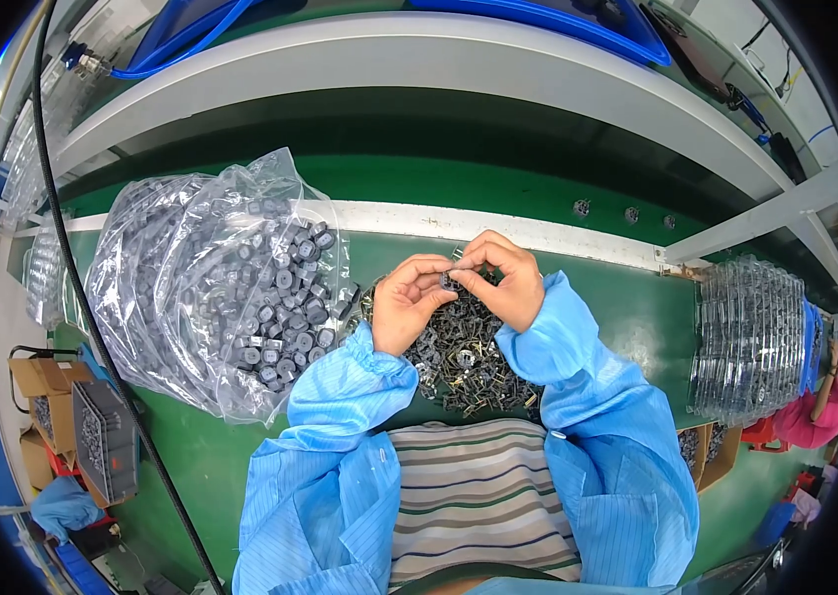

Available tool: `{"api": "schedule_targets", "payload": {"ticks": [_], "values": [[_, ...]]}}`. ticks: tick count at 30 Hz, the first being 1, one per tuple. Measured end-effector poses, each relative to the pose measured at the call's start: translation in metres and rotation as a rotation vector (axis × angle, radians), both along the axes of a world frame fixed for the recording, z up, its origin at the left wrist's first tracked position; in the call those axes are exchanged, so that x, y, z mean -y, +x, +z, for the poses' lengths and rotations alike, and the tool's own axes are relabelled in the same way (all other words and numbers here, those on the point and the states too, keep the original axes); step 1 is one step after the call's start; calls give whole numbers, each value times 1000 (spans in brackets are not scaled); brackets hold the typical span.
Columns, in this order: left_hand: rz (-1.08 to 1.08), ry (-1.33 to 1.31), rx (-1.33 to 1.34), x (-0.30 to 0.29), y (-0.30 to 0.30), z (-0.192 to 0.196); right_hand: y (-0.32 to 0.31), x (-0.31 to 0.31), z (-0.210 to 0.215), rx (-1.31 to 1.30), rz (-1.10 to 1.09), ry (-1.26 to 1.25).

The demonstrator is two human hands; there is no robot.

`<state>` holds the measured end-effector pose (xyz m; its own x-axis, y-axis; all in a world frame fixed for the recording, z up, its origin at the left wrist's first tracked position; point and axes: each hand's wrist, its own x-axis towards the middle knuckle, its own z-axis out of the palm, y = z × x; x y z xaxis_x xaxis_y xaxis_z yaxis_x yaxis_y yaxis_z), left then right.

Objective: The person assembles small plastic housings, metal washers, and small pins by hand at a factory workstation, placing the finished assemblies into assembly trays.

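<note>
My left hand (pixel 403 301) and my right hand (pixel 506 280) meet over a heap of small metal and dark parts (pixel 467 359) on the green bench. Between the fingertips of both hands is a small dark part (pixel 449 282), mostly hidden by my fingers. My left thumb and fingers pinch it from one side, my right thumb and fingers from the other. To the left of my left hand, a clear plastic bag (pixel 181 288) lies open, with many small dark grey round-cornered parts (pixel 285 322) spilling toward its mouth.
At the right stands a stack of clear plastic trays (pixel 748 337). Three small parts (pixel 631 214) sit in a row beyond the white rail (pixel 538 230). A black cable (pixel 92 317) hangs at the left. Further off are a grey crate (pixel 107 441) and a person in pink (pixel 808 418).
</note>
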<state>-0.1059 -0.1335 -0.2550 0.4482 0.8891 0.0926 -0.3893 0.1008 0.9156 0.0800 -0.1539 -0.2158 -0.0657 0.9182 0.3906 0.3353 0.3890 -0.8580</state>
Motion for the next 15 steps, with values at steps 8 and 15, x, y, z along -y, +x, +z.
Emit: {"api": "schedule_targets", "payload": {"ticks": [8, 15], "values": [[142, 149, -245, -1, -1, -2, -2, -3, 2, 245, -32, 262], [320, 715, -465, -3, -3, 15, -8, 0, -16, -581, 105, -480]]}}
